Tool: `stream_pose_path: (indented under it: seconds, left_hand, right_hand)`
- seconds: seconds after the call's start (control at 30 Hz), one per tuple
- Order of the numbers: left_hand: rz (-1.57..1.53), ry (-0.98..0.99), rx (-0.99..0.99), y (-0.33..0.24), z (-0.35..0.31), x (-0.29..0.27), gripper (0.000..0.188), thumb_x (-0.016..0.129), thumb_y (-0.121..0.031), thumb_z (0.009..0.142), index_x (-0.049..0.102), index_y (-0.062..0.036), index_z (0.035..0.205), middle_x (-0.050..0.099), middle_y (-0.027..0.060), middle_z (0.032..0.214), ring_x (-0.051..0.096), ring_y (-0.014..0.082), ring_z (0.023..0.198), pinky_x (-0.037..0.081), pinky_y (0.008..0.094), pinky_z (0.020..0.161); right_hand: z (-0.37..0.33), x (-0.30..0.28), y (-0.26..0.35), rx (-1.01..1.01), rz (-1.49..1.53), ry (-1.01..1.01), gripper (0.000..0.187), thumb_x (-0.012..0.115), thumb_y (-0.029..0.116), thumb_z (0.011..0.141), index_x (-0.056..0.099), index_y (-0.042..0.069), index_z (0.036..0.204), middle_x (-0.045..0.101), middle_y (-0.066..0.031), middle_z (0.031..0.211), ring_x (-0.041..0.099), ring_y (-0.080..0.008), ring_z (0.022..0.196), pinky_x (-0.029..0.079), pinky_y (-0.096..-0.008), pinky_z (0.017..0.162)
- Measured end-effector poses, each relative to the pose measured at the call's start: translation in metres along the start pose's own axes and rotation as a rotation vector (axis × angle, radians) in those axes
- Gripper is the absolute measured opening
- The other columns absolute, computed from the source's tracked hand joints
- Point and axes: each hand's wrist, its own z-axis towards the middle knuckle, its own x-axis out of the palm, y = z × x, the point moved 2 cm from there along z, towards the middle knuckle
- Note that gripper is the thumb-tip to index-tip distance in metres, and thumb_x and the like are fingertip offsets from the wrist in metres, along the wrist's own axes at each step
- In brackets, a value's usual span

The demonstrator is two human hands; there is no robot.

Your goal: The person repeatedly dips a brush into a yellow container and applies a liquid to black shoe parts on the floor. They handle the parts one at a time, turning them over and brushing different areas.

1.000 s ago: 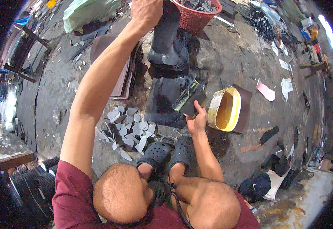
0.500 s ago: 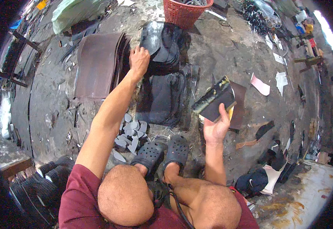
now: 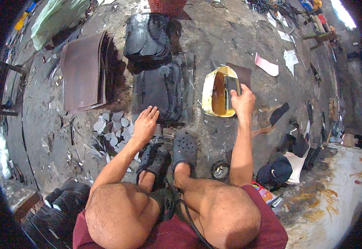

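Observation:
My right hand (image 3: pixel 243 101) grips a flat dark spreader (image 3: pixel 232 89), which is lowered into a cut-open whitish-yellow container (image 3: pixel 208 93) of amber liquid. My left hand (image 3: pixel 146 124) lies with fingers outstretched at the near edge of a black sheet piece (image 3: pixel 156 89), with nothing held in it. That piece rests among other black sheets on the floor before my feet. Just beyond is a stack of black, rounded sole-shaped pieces (image 3: pixel 147 37), glossy on top.
Brown sheets (image 3: pixel 81 72) are stacked at the left. Small grey cut-outs (image 3: pixel 113 128) lie by my left shoe (image 3: pixel 154 159). A red basket (image 3: pixel 166 6) stands at the far edge. Right of me are a dark cap (image 3: pixel 275 171) and a pink scrap (image 3: pixel 266 65).
My left hand has come back from the far black stack to the nearer sheets. The spreader, earlier raised above the container, is now down inside it. The whole view has shifted.

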Motion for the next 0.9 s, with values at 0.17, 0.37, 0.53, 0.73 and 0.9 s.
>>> stream_pose_path:
  seconds: [0.17,0.37,0.53,0.73,0.9]
  left_hand:
    - [0.048,-0.066,0.059,0.006,-0.010,0.020,0.046,0.062,-0.010,0.084,0.061,-0.0006,0.130,0.059,0.0143,0.139,0.051,0.0301,0.135,0.036,0.0450,0.115]
    - [0.165,0.034,0.065,-0.004,-0.009,0.010,0.044,0.065,-0.021,0.088,0.061,-0.0053,0.130,0.061,0.0108,0.138,0.052,0.0255,0.134,0.030,0.0468,0.119]
    - [0.144,-0.014,0.022,0.004,-0.017,0.019,0.045,0.066,-0.019,0.087,0.062,-0.0063,0.130,0.060,0.0083,0.140,0.053,0.0246,0.134,0.029,0.0480,0.120]
    - [0.129,0.000,0.048,-0.002,-0.006,0.017,0.046,0.064,-0.016,0.086,0.061,-0.0046,0.131,0.058,0.0094,0.142,0.051,0.0253,0.136,0.025,0.0484,0.122]
    - [0.031,-0.020,-0.033,0.011,-0.029,0.027,0.050,0.061,-0.011,0.085,0.059,-0.0013,0.135,0.055,0.0119,0.145,0.047,0.0260,0.140,0.021,0.0488,0.124]
  right_hand:
    - [-0.008,0.019,0.011,-0.014,-0.063,-0.064,0.038,0.073,0.018,0.083,0.066,0.004,0.118,0.072,-0.0242,0.100,0.069,-0.0439,0.098,0.054,-0.0496,0.087]
    - [-0.023,-0.069,-0.039,-0.255,-0.001,-0.195,0.043,0.075,0.022,0.085,0.065,0.002,0.122,0.071,-0.0218,0.114,0.068,-0.0395,0.107,0.051,-0.0471,0.093]
    - [-0.054,-0.088,-0.049,-0.208,-0.320,0.276,0.037,0.072,0.020,0.083,0.069,0.015,0.120,0.073,-0.0177,0.106,0.069,-0.0397,0.099,0.053,-0.0468,0.087]
    - [0.023,-0.132,-0.026,-0.373,-0.472,-0.278,0.035,0.072,0.015,0.084,0.071,0.010,0.118,0.072,-0.0197,0.110,0.070,-0.0380,0.100,0.055,-0.0423,0.084]
    - [0.033,-0.078,0.130,-0.470,0.254,0.114,0.039,0.077,0.013,0.084,0.067,-0.002,0.119,0.074,-0.0088,0.106,0.068,-0.0172,0.096,0.051,-0.0317,0.089]
